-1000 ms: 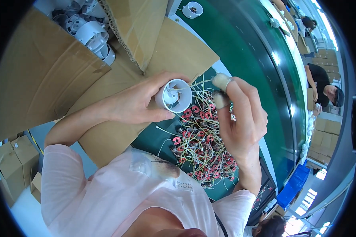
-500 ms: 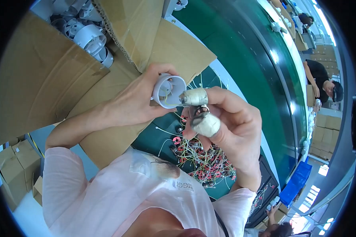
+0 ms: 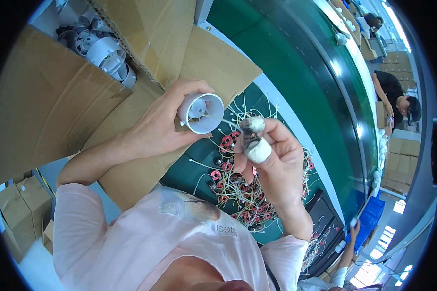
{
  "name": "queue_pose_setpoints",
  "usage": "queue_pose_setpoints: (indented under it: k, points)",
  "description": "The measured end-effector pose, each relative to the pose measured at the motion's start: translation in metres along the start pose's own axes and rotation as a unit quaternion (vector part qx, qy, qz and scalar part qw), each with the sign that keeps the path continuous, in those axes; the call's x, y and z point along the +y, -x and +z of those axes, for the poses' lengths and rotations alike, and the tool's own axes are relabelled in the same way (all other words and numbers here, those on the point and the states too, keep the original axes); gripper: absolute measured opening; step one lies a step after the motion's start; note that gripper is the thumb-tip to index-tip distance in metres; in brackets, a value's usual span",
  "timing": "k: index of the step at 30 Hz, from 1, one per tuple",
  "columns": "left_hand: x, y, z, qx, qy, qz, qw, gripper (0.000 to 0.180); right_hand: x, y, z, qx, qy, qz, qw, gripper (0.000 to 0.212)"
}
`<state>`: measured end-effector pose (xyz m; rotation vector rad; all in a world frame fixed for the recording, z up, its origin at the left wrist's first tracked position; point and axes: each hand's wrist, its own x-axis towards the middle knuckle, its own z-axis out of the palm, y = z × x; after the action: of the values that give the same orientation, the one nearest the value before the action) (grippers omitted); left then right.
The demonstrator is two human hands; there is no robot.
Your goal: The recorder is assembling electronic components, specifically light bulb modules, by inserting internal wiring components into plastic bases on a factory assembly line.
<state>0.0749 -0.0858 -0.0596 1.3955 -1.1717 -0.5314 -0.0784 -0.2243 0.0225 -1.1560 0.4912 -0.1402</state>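
My left hand (image 3: pixel 155 119) grips a white plastic cylindrical housing (image 3: pixel 217 112), its fingers and thumb wrapped round the outside. The housing's open end faces me and shows a smaller round hub inside. To its right, my right hand (image 3: pixel 279 162) has white, dirt-stained wrapping on the thumb and index finger. Those two fingertips pinch a small dark metal part (image 3: pixel 251 137), mostly hidden between them. Pale wire (image 3: pixel 229 123) runs from it toward the housing's mouth. Below both hands lies a pile of small wired parts (image 3: pixel 245 194) with red discs and pale leads.
An open cardboard box (image 3: pixel 48 97) at upper left holds several white housings (image 3: pixel 107 53). A cardboard flap (image 3: pixel 218 58) lies under my left arm. Beyond runs a green conveyor belt (image 3: pixel 296 63). A black tray (image 3: pixel 320 218) and a blue bin (image 3: pixel 369 220) stand at right, with other people beyond.
My right hand has drawn back to the right and slightly down, away from the housing. The housing has shifted slightly left, and its inside shows more fully.
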Motion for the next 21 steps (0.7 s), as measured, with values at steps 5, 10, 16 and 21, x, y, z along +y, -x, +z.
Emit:
queue_pose_setpoints:
  k: [5,10,16,21]
  points:
    - [0.013,-0.008,0.002,0.011,-0.128,0.094,0.987,0.061,0.001,-0.005,0.007,-0.026,0.196,-0.069,0.978,0.028]
    - [0.017,-0.002,0.001,0.015,-0.106,0.045,0.993,0.062,0.005,-0.008,0.008,-0.017,0.429,-0.165,0.888,0.027]
    - [0.026,0.002,0.0,-0.003,-0.15,-0.033,0.988,0.061,0.009,-0.012,0.006,0.022,0.433,-0.166,0.886,0.029]
    - [0.026,0.0,-0.001,0.01,-0.168,-0.021,0.985,0.061,0.014,-0.014,0.0,0.002,0.549,-0.266,0.793,0.031]
